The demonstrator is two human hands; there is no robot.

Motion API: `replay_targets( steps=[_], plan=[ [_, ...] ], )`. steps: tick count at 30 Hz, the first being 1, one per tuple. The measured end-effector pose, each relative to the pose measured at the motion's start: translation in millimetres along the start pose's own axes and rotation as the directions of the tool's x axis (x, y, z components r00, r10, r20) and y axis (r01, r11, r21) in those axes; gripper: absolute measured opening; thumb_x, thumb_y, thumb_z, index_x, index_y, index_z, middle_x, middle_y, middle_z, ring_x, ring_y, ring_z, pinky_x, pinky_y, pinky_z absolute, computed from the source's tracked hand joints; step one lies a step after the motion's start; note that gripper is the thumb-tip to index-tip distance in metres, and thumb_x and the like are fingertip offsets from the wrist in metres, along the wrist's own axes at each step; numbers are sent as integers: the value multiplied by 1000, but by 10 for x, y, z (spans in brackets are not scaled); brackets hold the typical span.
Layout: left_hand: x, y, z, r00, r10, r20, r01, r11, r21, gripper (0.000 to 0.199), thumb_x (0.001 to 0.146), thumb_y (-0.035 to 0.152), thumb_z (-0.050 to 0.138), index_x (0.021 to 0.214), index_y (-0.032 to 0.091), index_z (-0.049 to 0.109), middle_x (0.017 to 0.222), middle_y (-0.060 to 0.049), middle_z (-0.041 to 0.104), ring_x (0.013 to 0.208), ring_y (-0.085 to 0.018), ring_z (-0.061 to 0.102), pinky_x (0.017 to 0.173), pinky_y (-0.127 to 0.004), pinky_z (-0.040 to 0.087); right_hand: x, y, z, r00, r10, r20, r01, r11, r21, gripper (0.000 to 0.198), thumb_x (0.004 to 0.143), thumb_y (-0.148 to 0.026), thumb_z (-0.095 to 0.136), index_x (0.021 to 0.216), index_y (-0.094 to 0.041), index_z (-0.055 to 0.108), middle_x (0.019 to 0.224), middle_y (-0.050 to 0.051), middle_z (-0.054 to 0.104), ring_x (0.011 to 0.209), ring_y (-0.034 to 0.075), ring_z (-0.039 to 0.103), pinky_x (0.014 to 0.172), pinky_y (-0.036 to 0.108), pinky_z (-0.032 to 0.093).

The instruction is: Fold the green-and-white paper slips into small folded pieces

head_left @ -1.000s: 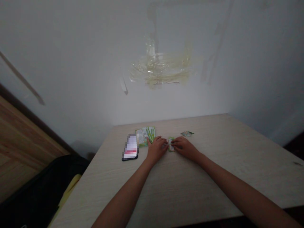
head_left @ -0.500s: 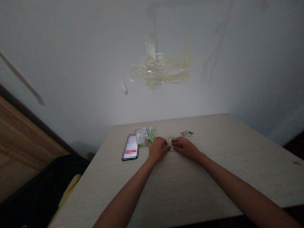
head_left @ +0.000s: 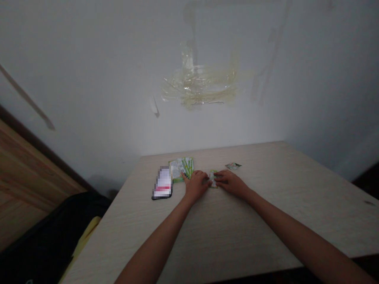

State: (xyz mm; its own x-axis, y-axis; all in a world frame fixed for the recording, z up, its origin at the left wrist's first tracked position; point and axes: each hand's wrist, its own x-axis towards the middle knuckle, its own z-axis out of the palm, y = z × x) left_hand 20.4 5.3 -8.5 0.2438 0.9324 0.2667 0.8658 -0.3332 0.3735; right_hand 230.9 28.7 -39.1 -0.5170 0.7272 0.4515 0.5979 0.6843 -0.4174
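A small green-and-white folded packet (head_left: 213,182) lies on the table between my two hands. My left hand (head_left: 196,185) is at its left edge, fingertips and thumb closed on it, while the little finger sticks out over a larger green-and-white packet (head_left: 177,169). From the other side, my right hand (head_left: 232,184) has its bent fingers and thumb on the small packet's right edge. The fingers hide part of its surface. Just beyond my right hand is a small crumpled green-and-silver wrapper piece (head_left: 233,166).
A phone (head_left: 162,183) with a blurred-out screen lies left of my left hand. The pale wooden table (head_left: 219,232) meets a wall (head_left: 118,79) carrying old clear tape (head_left: 201,85). Dark and yellow cloth (head_left: 85,236) is beside the table's left edge.
Almost nothing differs. Both hands stay at the small packet, with only a very slight shift of the right fingers; the view has moved a little.
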Motion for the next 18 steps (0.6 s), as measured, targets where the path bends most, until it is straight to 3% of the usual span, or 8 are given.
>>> replay_targets(
  steps=[5,11,18],
  plan=[
    [-10,-1,3,1000,23,1,-23,1000,16,29,86,43,58,114,40,63,110,0,66,119,-29,49,104,-76,-4,-3,-15,-4,1000,22,-15,-22,1000,21,22,83,-27,66,104,-27,74,117,7,68,109,23,61,96,43,47],
    [-20,-15,-21,997,69,44,-70,997,36,25,88,44,57,111,42,67,108,-1,65,118,-26,48,104,-73,-11,-1,-69,-17,998,46,-38,-45,998,36,25,82,-26,67,106,-25,73,115,7,70,108,24,61,97,43,48],
    [-21,-8,-36,995,82,54,-86,993,80,26,89,44,56,113,43,66,111,-1,65,116,-25,49,106,-71,-10,4,-101,-16,997,-44,-58,41,998,-52,22,84,-21,62,101,-26,75,113,8,69,105,23,61,94,43,47]
  ],
)
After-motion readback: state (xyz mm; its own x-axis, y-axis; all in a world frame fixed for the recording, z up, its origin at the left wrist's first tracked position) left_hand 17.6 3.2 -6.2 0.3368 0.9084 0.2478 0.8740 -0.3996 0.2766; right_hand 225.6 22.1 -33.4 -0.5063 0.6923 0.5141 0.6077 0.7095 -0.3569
